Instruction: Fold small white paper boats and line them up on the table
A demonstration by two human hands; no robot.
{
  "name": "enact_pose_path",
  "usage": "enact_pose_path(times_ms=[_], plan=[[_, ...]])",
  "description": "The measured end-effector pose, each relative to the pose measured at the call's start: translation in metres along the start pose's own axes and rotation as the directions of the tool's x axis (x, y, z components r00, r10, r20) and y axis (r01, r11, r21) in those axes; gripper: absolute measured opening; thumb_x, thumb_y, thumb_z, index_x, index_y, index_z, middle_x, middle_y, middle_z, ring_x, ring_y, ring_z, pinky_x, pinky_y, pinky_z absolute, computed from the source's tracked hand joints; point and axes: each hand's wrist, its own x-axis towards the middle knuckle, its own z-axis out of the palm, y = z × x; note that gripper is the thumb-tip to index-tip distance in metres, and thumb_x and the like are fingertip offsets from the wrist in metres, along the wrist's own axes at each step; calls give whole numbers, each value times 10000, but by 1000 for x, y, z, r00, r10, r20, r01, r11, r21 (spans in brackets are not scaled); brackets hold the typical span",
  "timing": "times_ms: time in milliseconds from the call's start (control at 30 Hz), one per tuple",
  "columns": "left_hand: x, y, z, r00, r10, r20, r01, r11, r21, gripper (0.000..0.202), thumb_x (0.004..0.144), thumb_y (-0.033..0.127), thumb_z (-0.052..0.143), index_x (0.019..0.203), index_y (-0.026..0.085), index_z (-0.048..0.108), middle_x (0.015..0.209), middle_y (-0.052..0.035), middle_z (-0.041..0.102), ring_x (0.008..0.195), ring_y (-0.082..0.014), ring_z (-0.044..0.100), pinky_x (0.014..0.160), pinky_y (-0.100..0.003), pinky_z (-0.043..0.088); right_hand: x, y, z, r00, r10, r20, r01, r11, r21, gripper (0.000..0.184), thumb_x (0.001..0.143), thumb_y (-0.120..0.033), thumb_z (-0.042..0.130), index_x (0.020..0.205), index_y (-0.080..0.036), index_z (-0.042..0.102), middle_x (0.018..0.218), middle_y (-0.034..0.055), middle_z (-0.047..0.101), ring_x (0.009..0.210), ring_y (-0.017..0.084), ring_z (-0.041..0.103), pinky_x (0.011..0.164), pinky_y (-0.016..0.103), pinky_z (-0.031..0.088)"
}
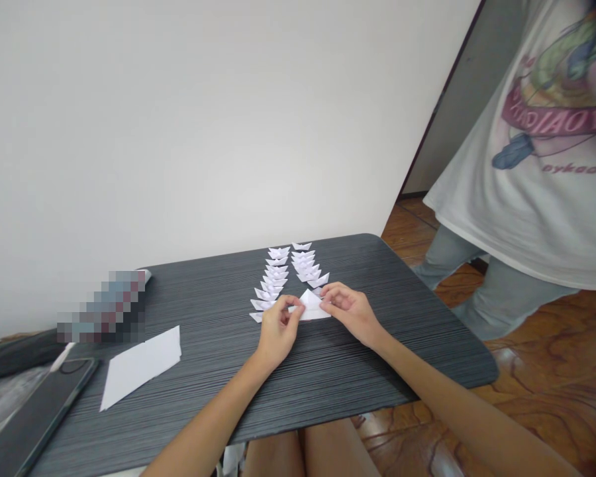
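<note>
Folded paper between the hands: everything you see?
The folded paper is plain white, crisp-looking, with a triangular peak above a straight-edged lower band. The left hand pinches its left end, the right hand its right. It shows peak-up, over the dark table, at the near end of two rows of paper boats; table contact can't be told.

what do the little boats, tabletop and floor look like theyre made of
Little boats: apparently white paper, matte, going by the crisp creases and thin points.
Tabletop: probably wood-look laminate, dark grey with low sheen, judging by the fine, even streaks, though real wood is possible.
Floor: glossy brown, perhaps wood-look tile or varnished wood, going by the bold dark grain and bright reflections.
</note>
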Motion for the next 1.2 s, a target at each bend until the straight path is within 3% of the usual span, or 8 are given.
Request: enact_pose_path(times_ms=[133, 233, 433, 567, 700, 900, 1067, 1200], plan=[[3, 4, 0, 996, -87, 29, 91, 972, -216, 172, 717, 296, 549, 764, 145, 481, 658, 21, 500, 554, -81, 519, 494, -197, 462, 0, 0, 0, 1000, 23, 0, -23, 1000, 20, 164, 619, -230, 661, 597, -149, 520, 816, 38, 524, 735, 118, 528, 669, 258, 433], [5, 5, -1, 989, -131, 62, 143, 953, -266, 196, 707, 280, 562, 812, 157, 452, 581, 41, 510, 517, -91, 541, 501, -215, 480, 0, -1, 0, 1000, 14, 9, -14, 1000, 13, 186, 616, -246, 664, 582, -149, 509, 805, 38, 513, 731, 120, 519, 661, 258, 431], [6, 7, -1, 966, -127, 226, 164, 974, -154, 291, 682, 294, 602, 898, 119, 514, 641, -17, 613, 478, -114, 580, 445, -205, 443, -1, 1, 4, 998, -26, 60, 25, 1000, 17, 177, 635, -226, 644, 577, -148, 496, 811, 37, 496, 757, 123, 513, 693, 263, 426], [5, 6, -1, 954, -134, 268, 177, 973, -146, 344, 707, 288, 580, 995, 107, 529, 735, -58, 651, 552, -144, 620, 468, -209, 449, -1, 4, 7, 997, -42, 69, 41, 999, 21, 166, 637, -211, 635, 579, -148, 493, 815, 35, 493, 776, 127, 513, 717, 266, 418], [6, 4, -4, 947, -132, 293, 185, 969, -162, 559, 732, 259, 561, 1241, 121, 377, 728, -60, 673, 599, -156, 631, 513, -221, 466, 0, 7, 7, 997, 2, 83, -7, 998, 57, 150, 638, -213, 637, 671, -157, 503, 790, 21, 495, 743, 116, 513, 677, 250, 422], [10, 2, -11, 937, -127, 326, 205, 954, -218, 685, 770, 271, 509, 1333, 87, 164, 651, -63, 676, 543, -150, 626, 531, -246, 483, 1, 3, 4, 993, 67, 94, -74, 994, 80, 187, 645, -260, 641, 760, -171, 523, 767, 8, 499, 659, 100, 504, 609, 235, 424], [12, -1, -16, 937, -122, 327, 204, 951, -232, 662, 786, 274, 484, 1333, 89, 162, 587, -54, 654, 555, -174, 641, 438, -190, 440, 2, 3, 1, 996, 52, 74, -56, 997, 58, 159, 634, -262, 646, 724, -171, 552, 792, 15, 503, 688, 108, 510, 630, 241, 418], [14, -2, -22, 951, -45, 306, 97, 982, -159, 536, 826, 261, 404, 1315, 110, 242, 660, -73, 659, 539, -138, 620, 447, -190, 443, 4, 9, -3, 999, 39, 26, -41, 997, 61, 129, 625, -252, 649, 672, -164, 567, 814, 23, 518, 745, 123, 519, 679, 255, 415]])
